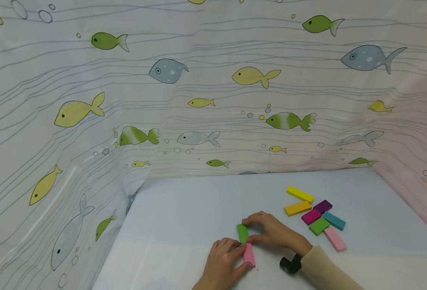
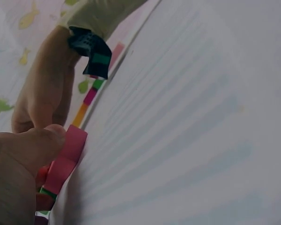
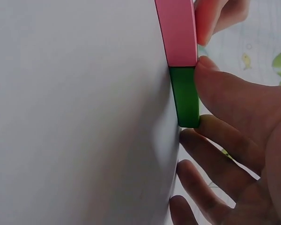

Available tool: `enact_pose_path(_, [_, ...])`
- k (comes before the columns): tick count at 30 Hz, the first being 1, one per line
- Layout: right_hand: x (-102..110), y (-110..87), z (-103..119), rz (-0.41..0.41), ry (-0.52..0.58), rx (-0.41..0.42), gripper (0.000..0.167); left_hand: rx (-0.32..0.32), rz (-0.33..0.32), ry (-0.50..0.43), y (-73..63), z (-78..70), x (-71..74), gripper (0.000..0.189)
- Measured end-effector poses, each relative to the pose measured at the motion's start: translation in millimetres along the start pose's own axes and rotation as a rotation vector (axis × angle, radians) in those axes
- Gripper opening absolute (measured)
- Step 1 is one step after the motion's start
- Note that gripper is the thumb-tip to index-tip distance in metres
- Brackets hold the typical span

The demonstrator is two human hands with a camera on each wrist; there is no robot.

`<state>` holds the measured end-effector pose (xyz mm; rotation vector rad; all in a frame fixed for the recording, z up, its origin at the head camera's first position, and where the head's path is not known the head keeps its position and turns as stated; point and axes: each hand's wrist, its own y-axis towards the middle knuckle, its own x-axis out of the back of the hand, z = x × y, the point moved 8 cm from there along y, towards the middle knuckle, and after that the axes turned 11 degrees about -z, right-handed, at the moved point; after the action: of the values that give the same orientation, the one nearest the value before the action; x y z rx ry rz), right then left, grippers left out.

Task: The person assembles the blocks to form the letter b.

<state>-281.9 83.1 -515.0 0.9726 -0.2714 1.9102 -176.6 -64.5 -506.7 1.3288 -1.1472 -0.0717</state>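
A green block [image 1: 242,233] and a pink block [image 1: 249,255] lie end to end on the white table. With thumb and fingers, my left hand [image 1: 220,264] pinches the pink block from its left side. My right hand [image 1: 273,231] holds the green block, index finger at the far end and thumb near the joint. Seen from the right wrist, the green block [image 3: 185,96] meets the pink block [image 3: 179,35] at one end, and the right hand's other fingers fan out below. The left thumb partly covers the pink block [image 2: 72,147] in the left wrist view.
To the right lies a loose group of blocks: a yellow block [image 1: 299,194], an orange block [image 1: 297,208], a magenta block [image 1: 311,216], a purple block [image 1: 323,206], a teal block [image 1: 334,221], a second green block [image 1: 319,226] and another pink block [image 1: 334,239]. A fish-print curtain [image 1: 213,121] surrounds the table.
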Motion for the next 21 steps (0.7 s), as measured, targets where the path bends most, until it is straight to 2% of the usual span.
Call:
enact_pose_path(7, [0.1, 0.5, -0.1, 0.007, 0.018, 0.004, 0.052, 0.002, -0.005, 0.014, 1.5, -1.1, 0.7, 0.043])
enact_pose_path(16, [-2.8, -1.0, -1.3, 0.018, 0.021, -0.010, 0.051, 0.013, 0.043, 0.067, -2.8, -1.7, -1.9, 0.048])
enact_pose_path(21, [0.9, 1.4, -0.3, 0.016, 0.008, 0.009, 0.050, -0.011, 0.047, 0.131, 0.1, -3.2, -2.8, 0.050])
